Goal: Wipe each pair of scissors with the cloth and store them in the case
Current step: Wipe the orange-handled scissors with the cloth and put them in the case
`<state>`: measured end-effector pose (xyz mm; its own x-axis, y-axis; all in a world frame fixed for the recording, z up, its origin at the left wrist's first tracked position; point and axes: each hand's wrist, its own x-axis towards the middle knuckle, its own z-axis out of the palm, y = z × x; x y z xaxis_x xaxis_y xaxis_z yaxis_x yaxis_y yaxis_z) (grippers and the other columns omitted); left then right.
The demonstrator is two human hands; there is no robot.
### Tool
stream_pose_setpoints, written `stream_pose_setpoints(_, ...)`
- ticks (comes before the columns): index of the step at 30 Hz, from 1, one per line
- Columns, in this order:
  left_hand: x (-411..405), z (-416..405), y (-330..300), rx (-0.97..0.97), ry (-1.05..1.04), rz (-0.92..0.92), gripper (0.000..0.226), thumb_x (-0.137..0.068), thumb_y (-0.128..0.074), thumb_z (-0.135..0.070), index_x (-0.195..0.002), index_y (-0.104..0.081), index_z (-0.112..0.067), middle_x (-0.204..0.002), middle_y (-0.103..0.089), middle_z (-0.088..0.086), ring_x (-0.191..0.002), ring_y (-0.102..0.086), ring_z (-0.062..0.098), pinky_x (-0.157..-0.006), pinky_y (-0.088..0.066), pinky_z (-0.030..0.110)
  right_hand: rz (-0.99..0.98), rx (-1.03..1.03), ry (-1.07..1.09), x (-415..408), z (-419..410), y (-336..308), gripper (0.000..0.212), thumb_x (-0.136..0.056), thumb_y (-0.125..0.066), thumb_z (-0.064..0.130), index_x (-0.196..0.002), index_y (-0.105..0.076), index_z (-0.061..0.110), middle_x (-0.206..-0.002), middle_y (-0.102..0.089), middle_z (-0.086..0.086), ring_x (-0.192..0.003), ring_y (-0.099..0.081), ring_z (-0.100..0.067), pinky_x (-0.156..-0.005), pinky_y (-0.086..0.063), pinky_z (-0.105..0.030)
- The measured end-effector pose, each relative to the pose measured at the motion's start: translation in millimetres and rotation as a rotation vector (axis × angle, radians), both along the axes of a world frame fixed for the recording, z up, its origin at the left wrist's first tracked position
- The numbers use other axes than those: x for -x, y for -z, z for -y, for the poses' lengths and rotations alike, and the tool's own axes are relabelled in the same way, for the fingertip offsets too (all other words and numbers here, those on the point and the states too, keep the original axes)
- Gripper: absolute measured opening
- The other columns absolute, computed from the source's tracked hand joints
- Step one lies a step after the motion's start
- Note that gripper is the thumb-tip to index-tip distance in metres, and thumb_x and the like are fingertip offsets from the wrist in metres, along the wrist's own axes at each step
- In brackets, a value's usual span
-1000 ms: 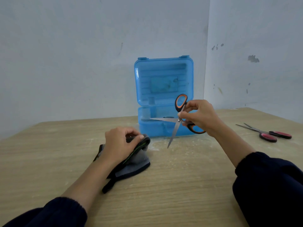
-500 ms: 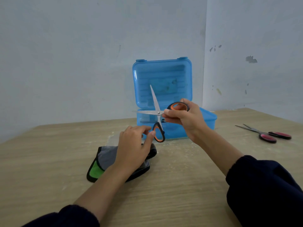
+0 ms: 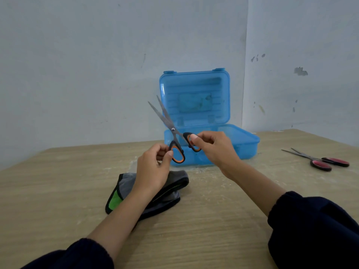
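— Which step was in hand?

— The person held the orange-handled scissors (image 3: pixel 172 131) in the air in front of the open blue case (image 3: pixel 211 140), blades slightly parted and pointing up and to the left. The left hand (image 3: pixel 153 169) pinched the nearer loop with its fingers (image 3: pixel 169 155); the right hand (image 3: pixel 213 150) gripped the other loop. I judged it the closing of the blades, before storing.

— And the cloth?

— The cloth (image 3: pixel 165 193) lay folded on the worktop (image 3: pixel 58 191), near and left of centre, under the left wrist; neither hand held it.

— What would the next move call for?

— Probably bringing the blades together, then lowering the pair flat into the case's tray without the tips catching the rim.

— Count them for me.

— Two pairs of scissors: the one in hand, and the red-handled scissors (image 3: pixel 320 161) lying far right on the worktop, well apart from the case. One cloth, one case. Whether anything already lay inside the tray, I couldn't tell.
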<state>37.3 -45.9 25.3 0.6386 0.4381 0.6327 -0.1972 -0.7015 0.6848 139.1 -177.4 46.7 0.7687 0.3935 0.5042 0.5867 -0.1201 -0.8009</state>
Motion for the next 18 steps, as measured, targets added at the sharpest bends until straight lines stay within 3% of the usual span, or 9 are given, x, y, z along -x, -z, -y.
stream_pose_setpoints(4, 0, -3, 1, 0.012, 0.017, 0.012, 0.007, -0.088, -0.056, -0.018, -0.09, -0.063, -0.018, -0.083, -0.066, -0.007, -0.078, -0.061, 0.007, -0.066, -0.044, 0.006, 0.068, 0.019, 0.036, 8, -1, -1, 0.031, -0.085, -0.062, 0.039, -0.074, -0.073, 0.013, -0.052, -0.045, 0.003, -0.045, -0.033, -0.005, -0.044, -0.027, -0.013)
stream_pose_setpoints(7, 0, -4, 1, 0.035, 0.037, 0.035, 0.006, -0.088, -0.057, -0.019, -0.088, -0.063, -0.021, -0.081, -0.067, -0.007, -0.076, -0.062, 0.007, -0.068, -0.047, 0.01, 0.074, 0.055, 0.047, 14, -5, 0, 0.031, -0.085, -0.062, 0.038, -0.076, -0.074, 0.011, -0.058, -0.054, -0.005, -0.052, -0.039, -0.011, -0.051, -0.034, -0.022)
stream_pose_setpoints(10, -2, -2, -2, 0.076, 0.058, 0.073, 0.005, -0.087, -0.059, -0.019, -0.085, -0.063, -0.021, -0.08, -0.068, -0.005, -0.076, -0.063, 0.011, -0.072, -0.049, 0.019, 0.123, 0.019, 0.087, 15, -6, 0, 0.026, -0.084, -0.065, 0.033, -0.082, -0.072, 0.008, -0.07, -0.065, -0.014, -0.06, -0.058, -0.024, -0.063, -0.049, -0.033)
stream_pose_setpoints(14, -1, 1, -7, 0.13, 0.046, 0.133, 0.013, -0.087, -0.059, -0.019, -0.077, -0.059, -0.027, -0.075, -0.065, -0.007, -0.071, -0.06, 0.009, -0.07, -0.048, 0.017, 0.242, -0.148, 0.132, 20, -8, 1, 0.019, -0.077, -0.073, 0.02, -0.088, -0.059, 0.012, -0.087, -0.058, -0.003, -0.064, -0.061, -0.007, -0.059, -0.049, -0.01)
stream_pose_setpoints(18, 1, 1, -8, 0.143, 0.065, 0.136, 0.012, -0.086, -0.059, -0.02, -0.078, -0.06, -0.028, -0.077, -0.065, -0.005, -0.074, -0.061, 0.012, -0.071, -0.048, 0.02, 0.393, -0.029, 0.117, 21, -11, 7, 0.021, -0.073, -0.077, 0.024, -0.087, -0.067, 0.013, -0.089, -0.06, -0.004, -0.077, -0.061, -0.01, -0.072, -0.053, -0.013)
